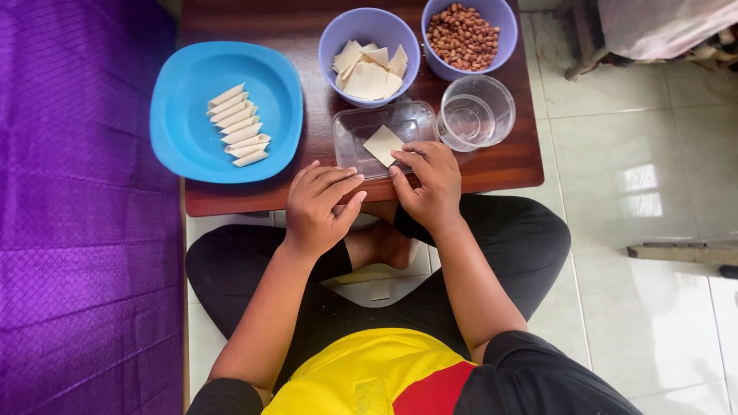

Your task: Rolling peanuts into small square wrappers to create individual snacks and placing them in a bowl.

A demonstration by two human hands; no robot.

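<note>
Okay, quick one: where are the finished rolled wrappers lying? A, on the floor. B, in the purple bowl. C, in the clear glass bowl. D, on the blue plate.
D: a row of rolled wrappers lies on the blue plate.

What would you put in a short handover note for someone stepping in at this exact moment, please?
Left hand: empty, resting at the table edge beside the clear tray.
Right hand: fingertips on the square wrapper lying flat in the tray.
Done: seven rolled pieces lined up on the blue plate.
Left: the wrapper in the tray is unfilled and unrolled; more wrappers wait in the purple bowl, peanuts in the other, and a clear cup stands beside the tray.
</note>
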